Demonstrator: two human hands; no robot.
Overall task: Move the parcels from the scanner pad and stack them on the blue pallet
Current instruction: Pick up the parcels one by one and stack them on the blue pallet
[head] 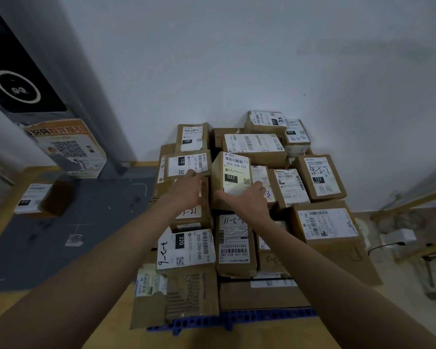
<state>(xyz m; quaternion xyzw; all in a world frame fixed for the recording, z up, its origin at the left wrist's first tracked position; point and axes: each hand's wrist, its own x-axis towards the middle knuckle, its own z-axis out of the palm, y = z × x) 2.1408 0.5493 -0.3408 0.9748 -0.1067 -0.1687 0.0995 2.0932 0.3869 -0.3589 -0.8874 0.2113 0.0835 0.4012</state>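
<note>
A white wall (237, 59) fills the background, with a grey scanner post (61, 79) leaning across the left. Below the post lies the grey scanner pad (81, 222), and one brown parcel (39, 199) sits on its far left part. To the right of the pad stands a big stack of brown parcels (249, 222) with white labels, piled several layers high against the wall. The blue pallet (237, 317) shows only as a strip under the near edge of the stack.

On top of the stack, near its middle, a parcel marked 032 (230, 178) stands tilted, its labelled face turned up toward the camera. The right hand (247, 199) holds it at its lower near edge and right side, fingers curled round the corner, so that grip is clamped on the box. The left hand (189, 191) reaches just beside it, its fingers straight and apart, fingertips touching the edge of a parcel marked 122 (186, 165).
</note>
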